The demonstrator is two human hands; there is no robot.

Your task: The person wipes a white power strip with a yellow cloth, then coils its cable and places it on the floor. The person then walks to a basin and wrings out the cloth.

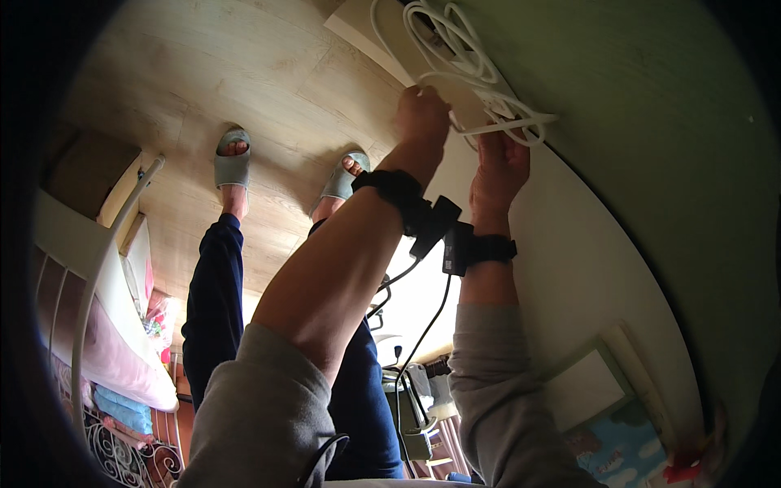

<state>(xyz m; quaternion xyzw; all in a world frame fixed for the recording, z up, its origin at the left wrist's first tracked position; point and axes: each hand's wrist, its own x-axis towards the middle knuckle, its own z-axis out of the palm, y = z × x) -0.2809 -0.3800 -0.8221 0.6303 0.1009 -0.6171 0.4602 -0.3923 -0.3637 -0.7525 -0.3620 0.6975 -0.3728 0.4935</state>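
A long white cable (488, 129) hangs in loose loops along the edge between a white surface (586, 244) and a green wall (671, 122). My left hand (424, 116) is closed on a strand of it, and the cable comes out on both sides of the fist. Close by on the right, my right hand (500, 165) has its fingers up around the lower loops, pinching them near the wall. The fingertips are partly hidden behind the cable. Each wrist carries a black strap with a small black box and a thin black lead.
Wood-look flooring (274, 91) lies under my feet in grey slippers (233, 168). To the left stands a white metal bed frame (91, 293) with folded blue cloth (122, 409). A colourful picture panel (622, 445) is at the lower right. Black leads (427, 341) hang below my wrists.
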